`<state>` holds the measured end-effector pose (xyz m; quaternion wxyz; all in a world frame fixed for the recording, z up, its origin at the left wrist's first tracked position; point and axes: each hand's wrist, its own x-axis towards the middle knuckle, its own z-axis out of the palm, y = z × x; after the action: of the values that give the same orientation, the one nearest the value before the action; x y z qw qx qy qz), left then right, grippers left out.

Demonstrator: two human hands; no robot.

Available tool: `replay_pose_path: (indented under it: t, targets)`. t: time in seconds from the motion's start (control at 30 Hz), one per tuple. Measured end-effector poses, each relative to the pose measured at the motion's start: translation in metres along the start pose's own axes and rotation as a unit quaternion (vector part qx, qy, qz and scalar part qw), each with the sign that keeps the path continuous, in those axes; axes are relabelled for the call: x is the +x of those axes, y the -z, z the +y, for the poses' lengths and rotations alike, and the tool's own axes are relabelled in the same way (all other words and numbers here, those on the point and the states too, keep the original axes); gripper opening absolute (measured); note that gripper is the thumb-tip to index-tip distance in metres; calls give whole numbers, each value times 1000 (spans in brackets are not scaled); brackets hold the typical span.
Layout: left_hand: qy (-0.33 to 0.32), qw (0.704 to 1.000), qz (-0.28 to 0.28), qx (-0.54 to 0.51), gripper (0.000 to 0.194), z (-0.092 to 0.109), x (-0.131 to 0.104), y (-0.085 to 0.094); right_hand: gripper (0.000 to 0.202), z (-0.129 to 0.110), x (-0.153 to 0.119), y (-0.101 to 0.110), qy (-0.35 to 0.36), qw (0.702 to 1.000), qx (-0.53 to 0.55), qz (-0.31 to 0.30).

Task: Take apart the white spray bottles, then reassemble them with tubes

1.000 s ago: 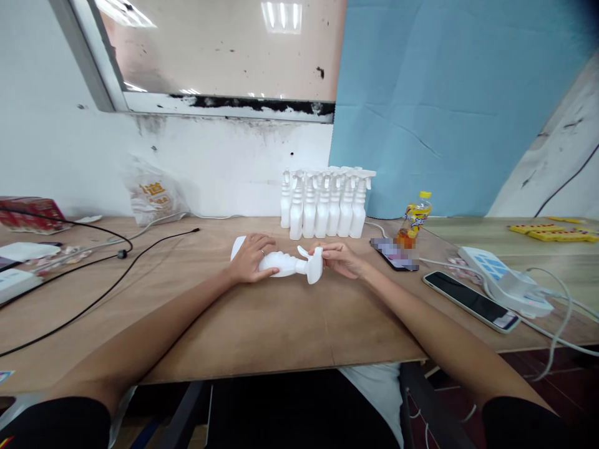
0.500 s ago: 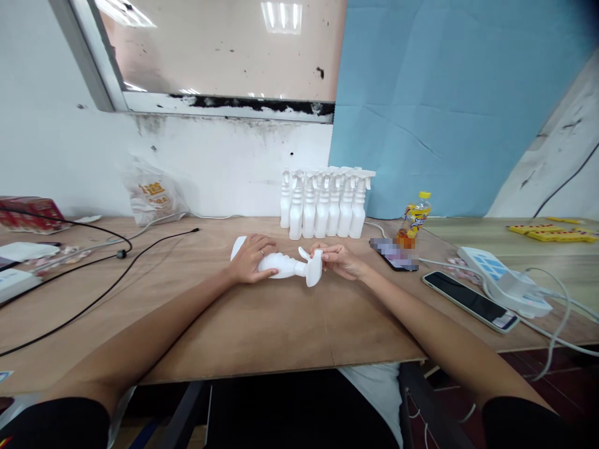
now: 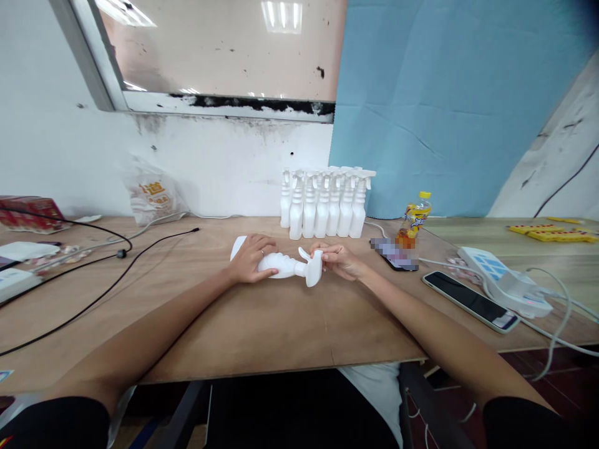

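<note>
In the head view, a white spray bottle (image 3: pixel 283 265) lies on its side on the table (image 3: pixel 281 330), the left hand (image 3: pixel 255 257) curled over its body and the right hand (image 3: pixel 343 260) pinching its spray head, near a cluster of upright white bottles (image 3: pixel 322 206).

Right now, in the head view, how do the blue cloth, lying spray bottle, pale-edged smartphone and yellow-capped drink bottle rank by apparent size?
1. Blue cloth
2. Lying spray bottle and pale-edged smartphone: too alike to rank; the left hand partly covers the former
3. Yellow-capped drink bottle
</note>
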<state>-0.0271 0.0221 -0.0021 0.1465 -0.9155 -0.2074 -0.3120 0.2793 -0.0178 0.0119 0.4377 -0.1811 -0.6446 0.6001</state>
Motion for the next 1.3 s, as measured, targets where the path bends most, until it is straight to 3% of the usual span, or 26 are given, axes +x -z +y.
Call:
replay_pose_path:
  t: [0.47, 0.93, 1.3]
  targets:
    - [-17, 1000, -2, -22, 47, 0, -1, 3, 24, 6, -1, 8, -55, 994, 89, -24]
    - [-18, 1000, -7, -23, 45, -1, -1, 4, 26, 3, -2, 6, -23, 999, 15, -47]
    - [-5, 1000, -10, -28, 48, 1, -1, 4, 31, 1, -3, 0, -12, 999, 20, -41]
